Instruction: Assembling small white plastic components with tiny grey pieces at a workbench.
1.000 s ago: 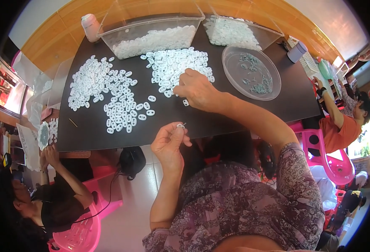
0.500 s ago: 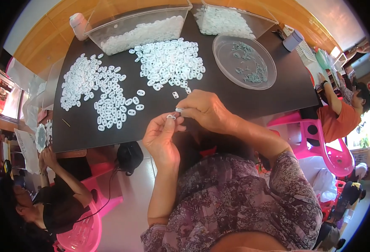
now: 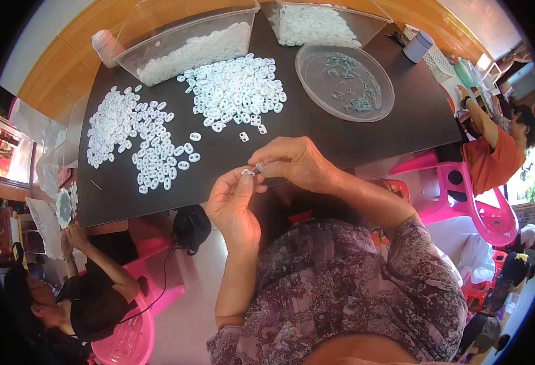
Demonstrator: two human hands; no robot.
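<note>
My left hand [image 3: 234,201] pinches a small white plastic ring [image 3: 247,173] at its fingertips, just over the near edge of the black table [image 3: 352,140]. My right hand [image 3: 295,161] meets it from the right, fingertips closed on a tiny white piece [image 3: 259,166] that touches the ring. Two spreads of white rings lie on the table: one at the left [image 3: 137,137], one at the middle [image 3: 237,91]. A few loose rings [image 3: 243,136] lie just beyond my hands.
Two clear tubs [image 3: 185,45] [image 3: 322,21] of white parts stand at the far edge. A clear round dish [image 3: 345,81] with small greenish pieces sits to the right. A seated person [image 3: 79,286] is at lower left; another in orange [image 3: 492,152] at right, on pink chairs.
My right hand drew back from the middle pile with a small piece and came to my left hand. Both hands now meet at the table's near edge.
</note>
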